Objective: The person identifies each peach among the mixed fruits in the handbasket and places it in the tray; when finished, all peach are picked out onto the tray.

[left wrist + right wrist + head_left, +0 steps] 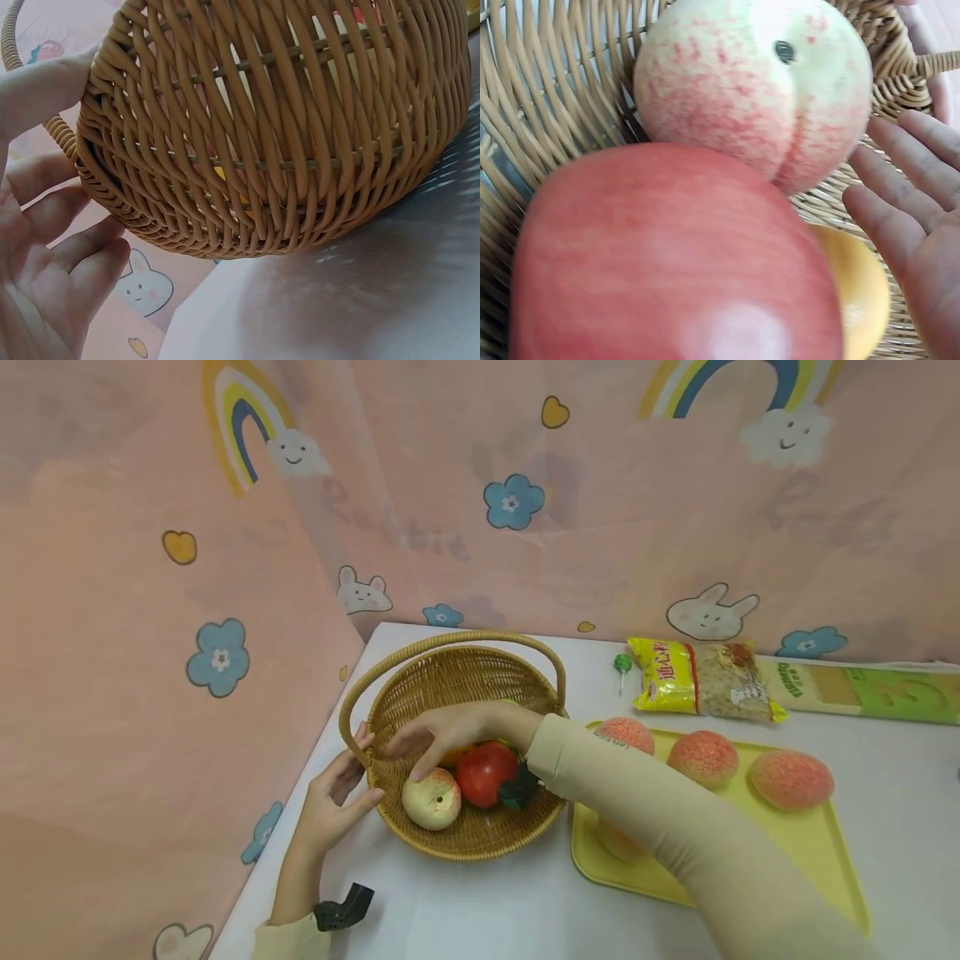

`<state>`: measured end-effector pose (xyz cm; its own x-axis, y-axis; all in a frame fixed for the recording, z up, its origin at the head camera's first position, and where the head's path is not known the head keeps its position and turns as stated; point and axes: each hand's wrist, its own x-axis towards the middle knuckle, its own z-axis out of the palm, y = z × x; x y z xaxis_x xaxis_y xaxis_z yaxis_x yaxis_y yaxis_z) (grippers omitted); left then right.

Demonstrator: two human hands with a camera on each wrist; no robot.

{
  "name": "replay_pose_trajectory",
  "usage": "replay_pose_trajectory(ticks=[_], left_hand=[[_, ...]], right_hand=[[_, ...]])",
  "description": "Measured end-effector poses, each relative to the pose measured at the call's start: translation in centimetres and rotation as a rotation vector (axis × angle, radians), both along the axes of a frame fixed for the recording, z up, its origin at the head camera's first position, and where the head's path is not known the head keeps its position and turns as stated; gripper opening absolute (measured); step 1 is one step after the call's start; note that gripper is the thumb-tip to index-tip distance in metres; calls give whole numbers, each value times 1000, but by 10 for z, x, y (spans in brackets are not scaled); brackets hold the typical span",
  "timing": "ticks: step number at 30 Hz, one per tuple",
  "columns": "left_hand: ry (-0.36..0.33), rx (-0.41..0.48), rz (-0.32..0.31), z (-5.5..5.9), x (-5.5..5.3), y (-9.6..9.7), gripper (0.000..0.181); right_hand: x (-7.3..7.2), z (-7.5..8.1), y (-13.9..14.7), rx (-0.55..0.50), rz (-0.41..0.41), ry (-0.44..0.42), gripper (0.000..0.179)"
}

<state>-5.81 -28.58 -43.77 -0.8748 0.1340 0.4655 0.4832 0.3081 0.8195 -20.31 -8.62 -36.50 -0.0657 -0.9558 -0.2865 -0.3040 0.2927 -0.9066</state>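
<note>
My left hand (330, 806) holds the left end of the wicker basket (468, 853) by the handle's foot. In the left wrist view, its thumb (52, 86) lies at the rim and its fingers bend against the other side. Over the basket's inside, my right hand (450, 731) reaches with loosely extended fingers and holds nothing. A pale, red-speckled peach (431, 799) lies in the basket beneath its thumb. Beside the peach sits a shiny red fruit (486, 774). A yellow-orange fruit (861, 289) shows partly behind the red one in the right wrist view.
Right of the basket, a yellow tray (843, 881) bears several peaches (791, 779), partly covered by my right sleeve. Behind it lie a yellow food bag (705, 681), a long green package (900, 692) and a green lollipop (622, 664). Patterned pink cloth (450, 568) rises behind the table.
</note>
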Motion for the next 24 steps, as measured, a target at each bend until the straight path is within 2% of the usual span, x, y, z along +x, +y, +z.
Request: replay_pose_trajectory(ticks=[6,13,17,21,24], left_hand=[[15,-4,-6,0,0,1,68],[-24,-19,18,0,0,-1,70],[-31,-28,27,0,0,-1,71],[-30,-27,29,0,1,-1,71],[-36,-31,33,0,1,-1,71]], right_hand=[[2,-10,-3,30,9,42,58],[3,-18,-7,91,86,85,63],[4,-21,-8,126,97,127,60],[4,-22,-9,122,85,113,50],[5,-23,-10,119,84,91,49]])
